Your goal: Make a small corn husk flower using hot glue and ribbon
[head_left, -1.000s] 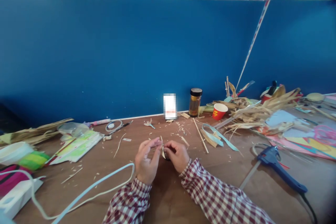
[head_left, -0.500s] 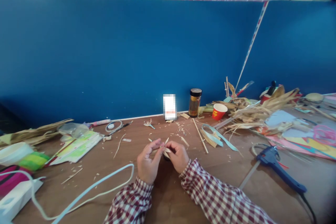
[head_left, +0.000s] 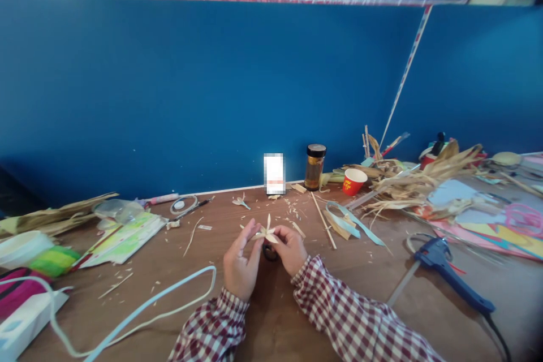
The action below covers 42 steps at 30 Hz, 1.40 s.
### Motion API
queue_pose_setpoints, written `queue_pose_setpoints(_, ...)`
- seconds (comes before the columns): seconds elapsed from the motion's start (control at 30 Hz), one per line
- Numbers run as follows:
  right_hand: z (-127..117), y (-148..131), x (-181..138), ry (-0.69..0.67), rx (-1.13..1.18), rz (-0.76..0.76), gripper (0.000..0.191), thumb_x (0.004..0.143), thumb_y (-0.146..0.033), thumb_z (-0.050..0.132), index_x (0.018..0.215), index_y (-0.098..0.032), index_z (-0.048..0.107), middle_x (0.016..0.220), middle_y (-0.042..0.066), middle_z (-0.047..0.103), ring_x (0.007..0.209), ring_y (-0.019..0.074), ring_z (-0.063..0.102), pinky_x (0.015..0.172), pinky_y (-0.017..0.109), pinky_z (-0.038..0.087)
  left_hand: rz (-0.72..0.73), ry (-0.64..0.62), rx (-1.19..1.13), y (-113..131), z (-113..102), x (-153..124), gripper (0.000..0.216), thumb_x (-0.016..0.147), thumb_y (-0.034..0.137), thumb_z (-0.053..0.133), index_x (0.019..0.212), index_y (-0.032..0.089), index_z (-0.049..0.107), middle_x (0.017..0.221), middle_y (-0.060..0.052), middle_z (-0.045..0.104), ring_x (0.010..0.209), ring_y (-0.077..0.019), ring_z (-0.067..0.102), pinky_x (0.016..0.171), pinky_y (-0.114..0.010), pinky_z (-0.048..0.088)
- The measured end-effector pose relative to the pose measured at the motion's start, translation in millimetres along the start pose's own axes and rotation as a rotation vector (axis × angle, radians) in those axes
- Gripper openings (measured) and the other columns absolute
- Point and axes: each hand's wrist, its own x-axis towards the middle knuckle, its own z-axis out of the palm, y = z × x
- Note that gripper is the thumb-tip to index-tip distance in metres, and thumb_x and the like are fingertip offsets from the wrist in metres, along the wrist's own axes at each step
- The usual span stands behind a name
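Star-shaped pale flower point(head_left: 268, 233) sits between left hand point(head_left: 240, 266) and right hand point(head_left: 292, 252), equally near; fingers narrow, pinching opposite sides; one petal points away from wearer.

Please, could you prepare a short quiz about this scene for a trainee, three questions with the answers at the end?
1. True or false: the red cup stands to the right of the dark-lidded jar.
2. What do the left grip and the right grip hold? a) the red cup; b) a pale star-shaped piece; c) the dark-lidded jar.
3. Fill in: the blue glue gun lies nearer to the ____ grip.

Key: 1. true; 2. b; 3. right.
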Motion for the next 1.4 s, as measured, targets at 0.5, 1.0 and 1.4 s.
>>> queue_pose_setpoints(0.5,-1.3,6.9,8.2,0.097,0.279,0.152,0.029,0.064,-0.041,0.066,0.065,-0.014,0.055,0.055,-0.003,0.053,0.041,0.0033,0.033,0.038,0.017,0.021,0.000,0.018,0.053,-3.8,3.3,-2.4,0.028,0.078,0.029,0.054,0.102,0.017,0.062,0.102,-0.010,0.064,0.091,-0.0206,0.061,0.079,-0.033,0.050)
queue_pose_setpoints(1.0,-0.6,12.0,8.5,-0.007,0.337,0.165,0.026,0.065,-0.038,0.068,0.073,-0.014,0.063,0.059,-0.002,0.055,0.044,0.0041,0.038,0.040,0.018,0.027,-0.259,-0.069,-0.147,-2.0,5.2,1.9,0.026,0.073,0.030,0.060,0.094,0.018,0.067,0.094,-0.008,0.069,0.084,-0.0204,0.063,0.078,-0.031,0.048)
queue_pose_setpoints(1.4,1.5,12.8,4.8,-0.029,0.425,0.203,0.041,0.059,-0.033,0.073,0.077,-0.020,0.039,0.053,-0.008,0.051,0.042,0.0048,0.042,0.038,0.015,0.027,-0.702,-0.088,-0.667,-0.5,7.1,6.4,0.035,0.059,0.034,0.073,0.085,0.012,0.070,0.050,0.003,0.054,0.044,-0.0046,0.043,0.043,-0.016,0.035)
